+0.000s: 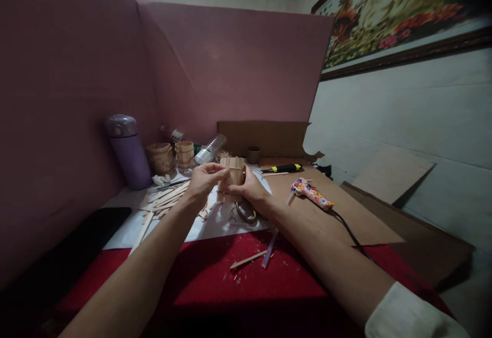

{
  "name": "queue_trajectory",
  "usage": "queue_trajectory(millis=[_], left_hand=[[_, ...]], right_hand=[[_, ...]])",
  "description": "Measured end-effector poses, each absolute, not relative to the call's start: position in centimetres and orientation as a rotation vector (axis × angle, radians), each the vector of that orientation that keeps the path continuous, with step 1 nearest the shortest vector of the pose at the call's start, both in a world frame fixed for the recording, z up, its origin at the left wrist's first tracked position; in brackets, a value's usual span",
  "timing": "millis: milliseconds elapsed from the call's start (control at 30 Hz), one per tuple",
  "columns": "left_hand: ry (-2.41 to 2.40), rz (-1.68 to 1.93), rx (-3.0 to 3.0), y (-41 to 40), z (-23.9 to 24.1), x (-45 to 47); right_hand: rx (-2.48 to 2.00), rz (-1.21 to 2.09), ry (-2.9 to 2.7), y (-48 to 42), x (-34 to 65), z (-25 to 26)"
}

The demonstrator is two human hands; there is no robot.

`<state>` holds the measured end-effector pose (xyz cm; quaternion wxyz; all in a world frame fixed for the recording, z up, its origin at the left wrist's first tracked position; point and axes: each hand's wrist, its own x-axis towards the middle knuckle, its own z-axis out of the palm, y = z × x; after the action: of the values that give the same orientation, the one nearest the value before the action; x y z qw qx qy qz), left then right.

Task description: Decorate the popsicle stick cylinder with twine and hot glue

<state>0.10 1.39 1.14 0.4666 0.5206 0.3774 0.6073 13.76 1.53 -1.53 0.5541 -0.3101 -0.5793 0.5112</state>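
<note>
A small cup made of upright wooden craft sticks is held up above the white paper, between my two hands. My right hand wraps round its right side, thumb across the front. From the left, my left hand has thumb and fingers closed at the cup's upper side; whether a small piece is pinched there is hidden. Under the cup, the yellow-and-dark handle of what looks like scissors shows. A pile of loose craft sticks lies by my left forearm.
A flower-patterned glue gun with a black cord rests on cardboard at right, near a yellow-black utility knife. At back left stand a purple bottle and two wooden cups. A stick and a glue stick lie in front.
</note>
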Motion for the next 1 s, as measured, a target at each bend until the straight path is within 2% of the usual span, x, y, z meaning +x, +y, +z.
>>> queue_trajectory(millis=[200, 433, 1000], left_hand=[[0.935, 1.517, 1.337, 1.33, 1.09, 0.38], [0.901, 1.523, 1.422, 1.64, 0.74, 0.18], [0.901, 1.628, 1.455, 1.99, 0.25, 0.43]], right_hand=[[-0.766, 1.162, -1.380, 1.79, 13.77, -1.80], [-0.651, 1.272, -1.339, 1.62, 13.79, -1.61], [-0.645, 1.169, -1.361, 1.96, 13.57, -1.84]])
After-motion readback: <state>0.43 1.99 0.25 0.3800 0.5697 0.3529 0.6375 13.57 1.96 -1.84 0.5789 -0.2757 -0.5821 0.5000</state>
